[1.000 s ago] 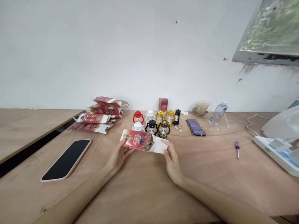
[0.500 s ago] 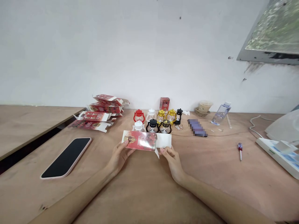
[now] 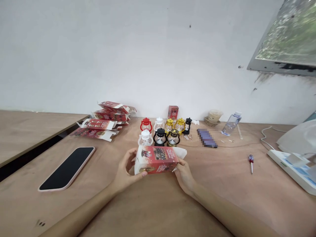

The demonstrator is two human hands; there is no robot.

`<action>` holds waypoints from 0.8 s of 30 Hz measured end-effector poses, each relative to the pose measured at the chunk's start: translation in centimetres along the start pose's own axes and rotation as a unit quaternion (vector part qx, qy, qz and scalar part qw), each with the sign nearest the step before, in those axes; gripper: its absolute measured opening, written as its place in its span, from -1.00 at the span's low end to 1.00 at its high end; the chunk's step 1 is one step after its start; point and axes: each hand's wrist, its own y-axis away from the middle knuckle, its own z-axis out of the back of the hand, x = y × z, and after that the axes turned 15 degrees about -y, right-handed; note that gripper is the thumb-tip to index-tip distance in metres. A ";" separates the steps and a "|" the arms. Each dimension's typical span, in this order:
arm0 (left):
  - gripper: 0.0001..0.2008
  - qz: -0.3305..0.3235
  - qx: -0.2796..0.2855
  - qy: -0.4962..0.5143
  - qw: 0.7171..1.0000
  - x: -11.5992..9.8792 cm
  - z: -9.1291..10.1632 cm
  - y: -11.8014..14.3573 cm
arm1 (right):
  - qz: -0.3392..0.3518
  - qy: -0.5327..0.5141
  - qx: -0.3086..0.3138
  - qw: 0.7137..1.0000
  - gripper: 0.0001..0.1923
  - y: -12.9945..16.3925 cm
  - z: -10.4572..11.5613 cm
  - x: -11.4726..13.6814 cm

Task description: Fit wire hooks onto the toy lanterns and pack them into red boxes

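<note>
A red printed cardboard box (image 3: 158, 159), popped out into its boxy shape, is held level over the table between both hands. My left hand (image 3: 127, 169) grips its left end, the thumb along the lower front edge. At the right end, beside a raised white flap (image 3: 180, 152), my right hand (image 3: 183, 172) pinches the box; some of its fingers are hidden. Just behind stand several small lanterns, among them a red one (image 3: 146, 125), a white one (image 3: 145, 137), a black one (image 3: 160, 136) and a gold one (image 3: 180, 125).
Flattened red boxes (image 3: 108, 115) are piled at the left, behind a phone (image 3: 67, 168). A closed red box (image 3: 173, 112) stands near the wall. Rightward are a blurred purple item (image 3: 207, 137), a cup (image 3: 214, 116), a water bottle (image 3: 231, 123), a screwdriver (image 3: 251, 161) and a power strip (image 3: 291, 168).
The box has gone from nearly flat to opened out into a block. My left hand has spread wider around its left end, and the view has shifted slightly.
</note>
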 end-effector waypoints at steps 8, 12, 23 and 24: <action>-0.35 -0.042 -0.011 -0.089 0.995 0.9 0.1 0.7 | -0.011 -0.038 -0.006 0.999 -0.83 -0.6 0.4 0.2; -0.33 -0.023 -0.061 -0.029 0.997 -0.1 0.2 0.4 | 0.038 -0.020 -0.024 0.999 -0.84 -1.7 0.7 1.7; -0.59 0.024 -0.201 0.241 0.949 -3.0 3.4 -3.4 | 0.317 0.082 -0.166 0.930 -0.80 -5.8 3.1 12.5; -0.62 0.066 -0.186 0.267 0.943 -3.0 3.6 -3.5 | 0.326 0.134 -0.173 0.920 -0.78 -6.1 3.3 13.1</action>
